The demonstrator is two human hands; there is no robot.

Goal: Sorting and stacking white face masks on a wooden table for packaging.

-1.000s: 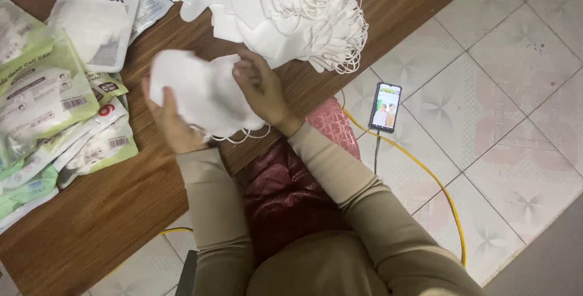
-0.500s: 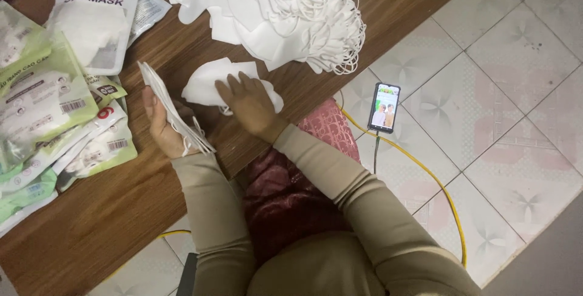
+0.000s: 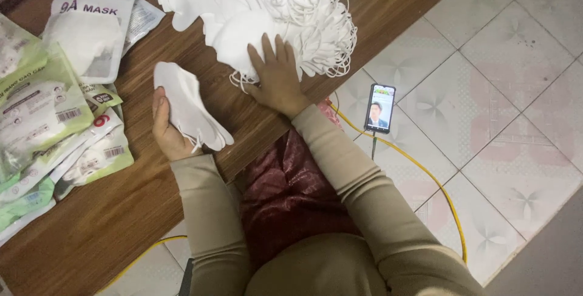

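2 hands were apart over the wooden table [image 3: 121, 223]. Left hand [image 3: 165, 127] gripped 1 small stack of folded white masks [image 3: 188, 106]. Right hand [image 3: 276, 76] lay flat, fingers spread, on 1 loose heap of white masks [image 3: 267, 10]. Several packaged masks [image 3: 48, 107] lay left; 1 phone [image 3: 380, 107] sat on the floor.

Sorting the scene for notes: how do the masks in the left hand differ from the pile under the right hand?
The folded masks are a small, flat, neat stack held in the left hand; the mask pile is large, loose and tangled with ear loops, lying on the table under the right hand. Both are white.
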